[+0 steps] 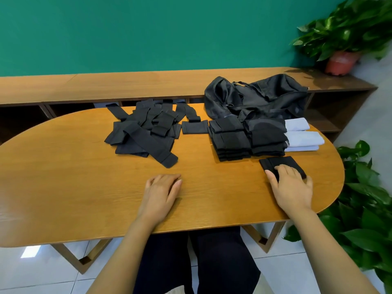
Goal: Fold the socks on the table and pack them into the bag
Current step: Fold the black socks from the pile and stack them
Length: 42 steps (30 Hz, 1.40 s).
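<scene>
A loose heap of unfolded black socks (144,128) lies at the middle back of the wooden table (63,187). Stacks of folded black socks (246,139) sit to the right, with folded white socks (301,136) beside them. A black bag (254,98) slumps behind the stacks. My right hand (290,185) grips a folded black sock (277,161) resting on the table in front of the stacks. My left hand (163,189) rests flat on bare wood, holding nothing, fingers loosely curled.
A long wooden shelf unit (106,85) runs behind the table against a green wall. A potted plant (343,39) stands on its right end. More leafy plants (364,209) crowd the floor off the table's right edge.
</scene>
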{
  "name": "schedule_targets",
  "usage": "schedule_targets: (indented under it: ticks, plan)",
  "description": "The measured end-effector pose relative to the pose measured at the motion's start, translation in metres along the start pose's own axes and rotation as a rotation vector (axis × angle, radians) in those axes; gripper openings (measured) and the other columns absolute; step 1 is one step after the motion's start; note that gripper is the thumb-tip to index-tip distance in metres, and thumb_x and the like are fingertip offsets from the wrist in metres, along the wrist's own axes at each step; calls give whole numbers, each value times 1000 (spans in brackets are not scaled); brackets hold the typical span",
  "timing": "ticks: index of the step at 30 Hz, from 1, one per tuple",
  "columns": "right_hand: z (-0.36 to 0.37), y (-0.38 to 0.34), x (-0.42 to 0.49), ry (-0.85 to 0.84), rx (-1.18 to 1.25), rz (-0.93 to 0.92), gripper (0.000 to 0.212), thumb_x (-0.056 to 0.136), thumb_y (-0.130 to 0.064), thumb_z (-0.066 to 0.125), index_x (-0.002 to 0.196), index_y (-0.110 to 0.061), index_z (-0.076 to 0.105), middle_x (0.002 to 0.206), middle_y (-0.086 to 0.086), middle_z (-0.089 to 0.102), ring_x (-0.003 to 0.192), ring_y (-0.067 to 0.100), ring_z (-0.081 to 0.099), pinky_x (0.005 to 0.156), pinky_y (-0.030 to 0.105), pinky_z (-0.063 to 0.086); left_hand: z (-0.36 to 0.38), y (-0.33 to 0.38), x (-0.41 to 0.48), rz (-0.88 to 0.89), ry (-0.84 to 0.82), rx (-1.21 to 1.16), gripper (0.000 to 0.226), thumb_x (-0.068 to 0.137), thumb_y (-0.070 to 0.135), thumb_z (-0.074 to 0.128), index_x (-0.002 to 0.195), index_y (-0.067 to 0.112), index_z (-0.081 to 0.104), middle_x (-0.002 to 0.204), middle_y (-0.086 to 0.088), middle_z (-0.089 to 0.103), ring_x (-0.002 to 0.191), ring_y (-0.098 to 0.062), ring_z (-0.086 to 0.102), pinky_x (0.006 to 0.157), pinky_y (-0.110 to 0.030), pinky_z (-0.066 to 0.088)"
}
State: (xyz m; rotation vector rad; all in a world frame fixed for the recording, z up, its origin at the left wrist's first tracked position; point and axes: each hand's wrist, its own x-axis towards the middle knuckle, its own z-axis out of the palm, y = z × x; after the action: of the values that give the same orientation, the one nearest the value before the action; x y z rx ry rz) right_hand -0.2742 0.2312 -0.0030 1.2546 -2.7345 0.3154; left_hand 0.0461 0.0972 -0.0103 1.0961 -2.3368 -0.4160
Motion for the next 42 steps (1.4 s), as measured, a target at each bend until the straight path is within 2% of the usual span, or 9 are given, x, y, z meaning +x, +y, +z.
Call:
schedule_targets:
  ticks: [4, 8, 13, 17, 21, 25, 32, 37, 42]
  plan:
    - [1, 5, 9, -74, 3, 2, 79, 89, -66, 4, 146, -24, 39, 155, -4, 36, 146, 19, 24, 115, 57, 17, 0, 1, 0, -2, 6, -6, 63, 96, 58, 18, 128, 24, 61, 122, 16, 62, 115, 1, 48, 105, -24, 22]
    - [-1, 0, 7, -81, 5, -14, 71, 94, -62, 11, 147, -24, 38, 157, -3, 31, 148, 22, 17, 116, 57, 13, 0, 1, 1, -4, 11, -9, 63, 96, 58, 18, 127, 23, 61, 121, 15, 63, 115, 1, 48, 105, -25, 22]
    - [-4, -27, -10, 57, 71, -157, 56, 100, -51, 27, 138, -19, 51, 152, 0, 41, 145, 23, 26, 116, 52, 17, 1, -1, 1, -19, 14, -5, 63, 96, 58, 18, 126, 23, 61, 121, 15, 62, 115, 0, 48, 105, -24, 21]
    - [0, -71, -23, 119, 122, -346, 45, 103, -44, 31, 129, -21, 60, 143, -1, 51, 139, 21, 37, 115, 46, 24, 1, -2, 1, -33, 22, 9, 56, 100, 54, 23, 126, 23, 61, 120, 14, 63, 115, 0, 47, 104, -24, 22]
    - [11, -119, -33, 114, 184, -516, 34, 101, -40, 42, 117, -24, 67, 131, -4, 61, 130, 18, 48, 111, 41, 31, 2, -4, 1, -75, 49, 36, 37, 102, 39, 36, 123, 23, 62, 118, 12, 63, 113, -2, 46, 103, -24, 23]
    - [21, -150, -29, 61, 204, -588, 26, 99, -37, 49, 111, -24, 68, 124, -5, 65, 125, 17, 51, 108, 40, 34, 2, -6, 3, -127, 70, 57, 32, 102, 35, 42, 124, 22, 61, 124, 10, 61, 117, -5, 44, 99, -25, 23]
    - [31, -155, -24, 1, 258, -609, 28, 102, -33, 46, 119, -21, 65, 129, -4, 61, 130, 17, 46, 112, 34, 27, -21, -35, 28, -330, 121, 166, 34, 101, 30, 44, 130, 18, 58, 148, 0, 42, 136, -19, 32, 110, -44, 24]
    - [32, -157, -24, -3, 293, -607, 28, 102, -33, 47, 118, -20, 65, 129, -3, 61, 129, 16, 47, 111, 32, 28, -37, -66, 55, -467, -60, 272, 44, 104, 32, 36, 143, 16, 46, 163, -3, 8, 149, -25, 5, 118, -48, 14]
    - [32, -156, -25, -12, 318, -599, 29, 102, -33, 47, 120, -19, 65, 131, -3, 60, 129, 15, 47, 110, 30, 28, -33, -78, 65, -438, -143, 326, 48, 106, 30, 27, 150, 13, 31, 164, 1, 4, 150, -19, 1, 120, -50, 6]
